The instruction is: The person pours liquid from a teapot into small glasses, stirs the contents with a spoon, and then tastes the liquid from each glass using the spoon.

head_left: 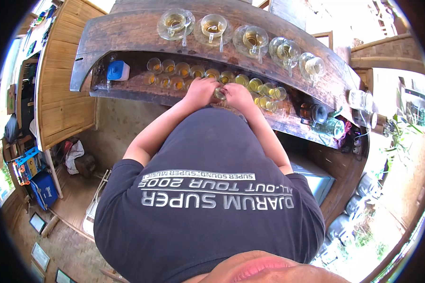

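My left hand and my right hand meet at the front edge of a low wooden shelf. A small glass with yellowish liquid sits between them, and the fingers of both hands are closed at its rim. Just beyond my hands stand two rows of small glasses, with orange-amber contents on the left, such as one glass, and paler yellow-green on the right, such as another glass. My hands hide some glasses in the front row.
Higher up, a wooden counter carries several clear cups on saucers with spoons, including one cup. A blue-lidded container stands at the shelf's left end. Toward the right are a dark-lidded jar and a greenish glass jar.
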The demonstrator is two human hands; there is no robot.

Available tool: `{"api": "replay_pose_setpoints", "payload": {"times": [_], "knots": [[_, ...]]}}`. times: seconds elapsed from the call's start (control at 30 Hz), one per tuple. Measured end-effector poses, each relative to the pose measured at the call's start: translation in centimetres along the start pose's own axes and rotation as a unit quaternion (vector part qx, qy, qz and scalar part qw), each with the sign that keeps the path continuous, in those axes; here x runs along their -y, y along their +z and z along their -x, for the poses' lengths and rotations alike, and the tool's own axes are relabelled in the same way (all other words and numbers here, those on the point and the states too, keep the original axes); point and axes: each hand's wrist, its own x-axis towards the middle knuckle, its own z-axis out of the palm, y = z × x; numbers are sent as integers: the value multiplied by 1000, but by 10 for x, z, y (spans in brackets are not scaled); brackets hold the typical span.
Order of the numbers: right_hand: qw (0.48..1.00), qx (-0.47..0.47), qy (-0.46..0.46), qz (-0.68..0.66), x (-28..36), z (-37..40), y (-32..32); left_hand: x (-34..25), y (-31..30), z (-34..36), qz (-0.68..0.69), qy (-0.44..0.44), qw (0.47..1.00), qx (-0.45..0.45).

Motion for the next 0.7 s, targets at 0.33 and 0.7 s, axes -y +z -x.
{"api": "replay_pose_setpoints", "payload": {"times": [0.33, 0.7], "knots": [[1000, -22, 12, 3, 0, -1, -1, 3, 2, 0, 2, 6, 1000, -2], [997, -57, 49, -12, 7, 0, -3, 0, 1, 0, -9, -11, 1000, 16]]}}
